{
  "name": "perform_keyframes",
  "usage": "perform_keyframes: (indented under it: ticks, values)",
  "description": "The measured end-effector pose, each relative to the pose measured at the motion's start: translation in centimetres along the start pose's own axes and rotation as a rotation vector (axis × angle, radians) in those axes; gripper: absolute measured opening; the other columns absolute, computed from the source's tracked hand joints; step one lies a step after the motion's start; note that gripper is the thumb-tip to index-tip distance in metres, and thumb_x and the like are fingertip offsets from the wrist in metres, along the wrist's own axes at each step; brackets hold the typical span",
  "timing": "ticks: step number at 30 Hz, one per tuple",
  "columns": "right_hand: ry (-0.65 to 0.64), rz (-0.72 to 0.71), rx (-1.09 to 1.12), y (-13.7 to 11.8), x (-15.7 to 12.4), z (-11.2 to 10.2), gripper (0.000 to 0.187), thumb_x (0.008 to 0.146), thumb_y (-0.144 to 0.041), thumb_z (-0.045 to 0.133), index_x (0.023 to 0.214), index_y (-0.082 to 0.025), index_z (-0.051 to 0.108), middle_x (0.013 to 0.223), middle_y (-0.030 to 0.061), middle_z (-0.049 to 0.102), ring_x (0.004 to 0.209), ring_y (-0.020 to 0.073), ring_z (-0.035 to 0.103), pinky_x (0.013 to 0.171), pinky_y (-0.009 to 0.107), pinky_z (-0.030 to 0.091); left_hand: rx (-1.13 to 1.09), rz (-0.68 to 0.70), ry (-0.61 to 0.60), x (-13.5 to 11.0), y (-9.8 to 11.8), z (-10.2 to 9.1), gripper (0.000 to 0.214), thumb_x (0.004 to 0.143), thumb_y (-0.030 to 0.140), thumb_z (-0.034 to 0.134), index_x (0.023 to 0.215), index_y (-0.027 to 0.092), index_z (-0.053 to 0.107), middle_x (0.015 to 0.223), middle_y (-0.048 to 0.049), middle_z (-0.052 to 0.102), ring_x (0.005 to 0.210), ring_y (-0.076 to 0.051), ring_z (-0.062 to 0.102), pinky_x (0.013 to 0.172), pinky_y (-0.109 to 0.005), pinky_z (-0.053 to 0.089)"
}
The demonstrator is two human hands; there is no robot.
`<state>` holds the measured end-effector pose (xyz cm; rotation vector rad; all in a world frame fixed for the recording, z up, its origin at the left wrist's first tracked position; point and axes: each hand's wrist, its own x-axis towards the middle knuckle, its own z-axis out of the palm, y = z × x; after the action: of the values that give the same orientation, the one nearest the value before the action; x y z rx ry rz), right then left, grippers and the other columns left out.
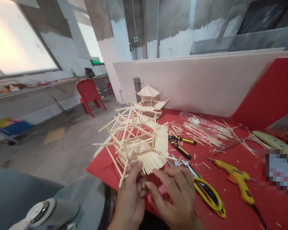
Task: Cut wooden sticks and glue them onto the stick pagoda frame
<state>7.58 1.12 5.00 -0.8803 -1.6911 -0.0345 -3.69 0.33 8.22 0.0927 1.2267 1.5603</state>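
My left hand point(131, 195) grips the lower edge of a bamboo-stick roof frame model point(134, 137) and holds it up above the red table point(230, 207). My right hand point(176, 195) is beside it, fingers curled, fingertips touching the sticks at the model's lower fringe near the left thumb. A finished stick pagoda point(149, 99) stands behind the model at the table's back edge.
On the table lie yellow-handled scissors point(206, 190), a yellow glue gun point(237, 180), yellow-and-black pliers point(181, 145), a clear bag of sticks point(206, 129) and loose stick offcuts. A white panel point(194, 83) backs the table. A red chair point(88, 94) stands on the floor at left.
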Motion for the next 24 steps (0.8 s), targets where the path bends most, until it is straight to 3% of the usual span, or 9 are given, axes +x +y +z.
perform_keyframes:
  ticks: [8,24]
  values:
    - [-0.020,0.018,0.000,0.17,-0.26,0.02,0.027,0.079,-0.024,0.075,0.105,-0.019,0.069,0.084,0.0058,0.061,0.080,0.0200,0.053,0.073,0.038,0.043,0.007,-0.044,0.030,0.04,0.16,0.22,0.022,0.071,0.026,0.074,0.073,0.020,0.053,0.056,0.0069,0.049,0.037,-0.003,0.036,0.033,-0.012,0.022]
    - [-0.048,0.026,0.007,0.11,-0.26,0.50,0.025,0.079,-0.023,0.073,0.103,-0.020,0.069,0.082,0.0052,0.061,0.078,0.0195,0.053,0.072,0.038,0.042,0.007,-0.045,-0.025,0.28,0.06,-0.19,0.025,0.068,0.027,0.077,0.072,0.020,0.053,0.055,0.0070,0.050,0.038,-0.003,0.036,0.033,-0.012,0.023]
